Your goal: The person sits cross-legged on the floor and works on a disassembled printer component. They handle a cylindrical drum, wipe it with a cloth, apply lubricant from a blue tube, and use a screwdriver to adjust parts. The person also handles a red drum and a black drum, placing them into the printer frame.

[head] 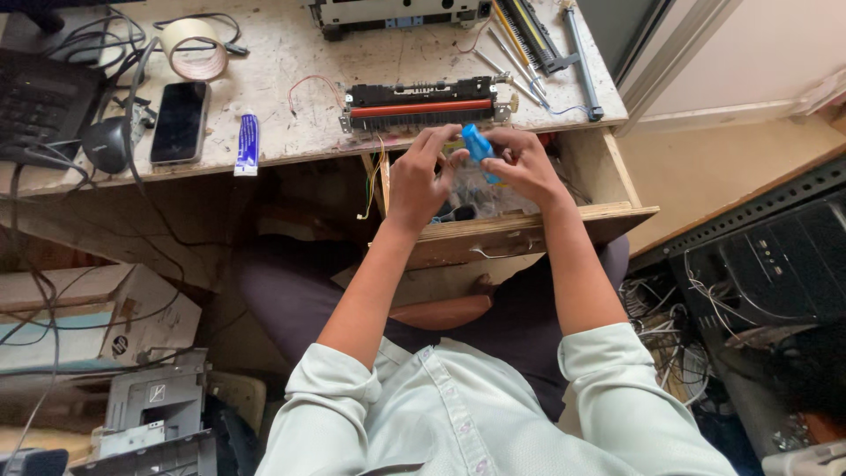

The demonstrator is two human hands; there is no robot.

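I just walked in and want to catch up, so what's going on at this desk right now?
A seated person holds both hands over an open wooden drawer. The right hand grips a small blue tool, and the left hand reaches toward it with spread fingers. Just beyond, at the desk edge, lies a long black roller unit with a red bar. A phone and a small tube lie further left.

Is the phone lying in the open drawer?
No, the phone lies on the desk beside the mouse, left of the drawer.
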